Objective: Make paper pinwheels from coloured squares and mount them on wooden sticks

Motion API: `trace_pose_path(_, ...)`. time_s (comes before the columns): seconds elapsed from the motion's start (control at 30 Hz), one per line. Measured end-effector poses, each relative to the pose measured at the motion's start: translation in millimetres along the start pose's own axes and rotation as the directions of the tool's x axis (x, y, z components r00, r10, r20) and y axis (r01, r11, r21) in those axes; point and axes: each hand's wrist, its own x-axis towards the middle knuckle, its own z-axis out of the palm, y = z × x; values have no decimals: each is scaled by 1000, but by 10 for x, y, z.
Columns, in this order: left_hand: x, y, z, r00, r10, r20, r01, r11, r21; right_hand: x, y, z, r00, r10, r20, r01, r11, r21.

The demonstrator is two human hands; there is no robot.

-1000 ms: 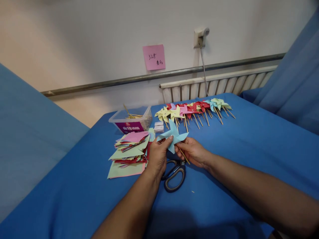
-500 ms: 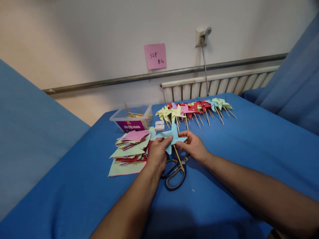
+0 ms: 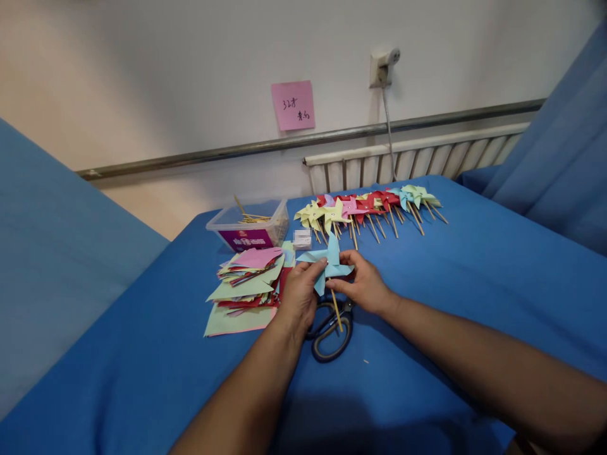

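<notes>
A light blue paper pinwheel point(image 3: 336, 268) on a thin wooden stick is held between my two hands. My left hand point(image 3: 300, 287) is closed on its left side, with the thumb at the centre. My right hand point(image 3: 363, 284) pinches near the top of the stick, under the right blade; the exact grip is partly hidden. The stick point(image 3: 336, 309) slants down over black-handled scissors point(image 3: 332, 360), which lie on the blue cloth with their blades hidden beneath my right hand. Left of my hands is a pile of cut coloured paper point(image 3: 246, 291).
Several finished-looking pinwheels point(image 3: 365, 207) lie in a row at the back. A clear plastic tub point(image 3: 246, 239) holding wooden sticks stands behind the paper pile. Small white boxes point(image 3: 302, 240) sit beside it. A radiator point(image 3: 412, 155) and metal rail point(image 3: 227, 150) run along the wall.
My right hand has shifted slightly left and down, from the right blade's edge to near the top of the stick. The stick's lower end has swung a little left.
</notes>
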Motion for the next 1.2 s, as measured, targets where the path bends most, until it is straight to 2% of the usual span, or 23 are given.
trace_pose_path(0.23, 8, -21, 5, 1000, 0, -24, 1, 999, 39, 31, 72, -23, 998, 47, -38, -51, 993, -110)
trace_pose_path(0.4, 4, -9, 4, 1000, 0, -5, 0, 999, 33, 17, 48, -16, 999, -52, -14, 49, 984, -170)
trace_pose_path(0.5, 6, -20, 2, 1000, -12, -2, 12, 999, 48, 14, 54, -18, 997, -65, -36, 54, 967, -249)
trace_pose_path(0.63, -1, -21, 12, 1000, -11, -19, 12, 999, 50, 35, 77, -50, 996, -66, -56, 48, 961, -273)
trace_pose_path(0.77, -19, 5, 28, 1000, -18, -23, 18, 1000, 14, 51, 75, -77, 988, -152, -34, 134, 942, -307)
trace_pose_path(0.87, -21, 7, 28, 999, -29, -14, 29, 999, 15, 52, 75, -79, 987, -161, -15, 146, 930, -338)
trace_pose_path(1.2, -23, 2, 27, 999, -32, -23, 32, 999, 22, 71, 124, -93, 988, -150, -40, 135, 958, -252)
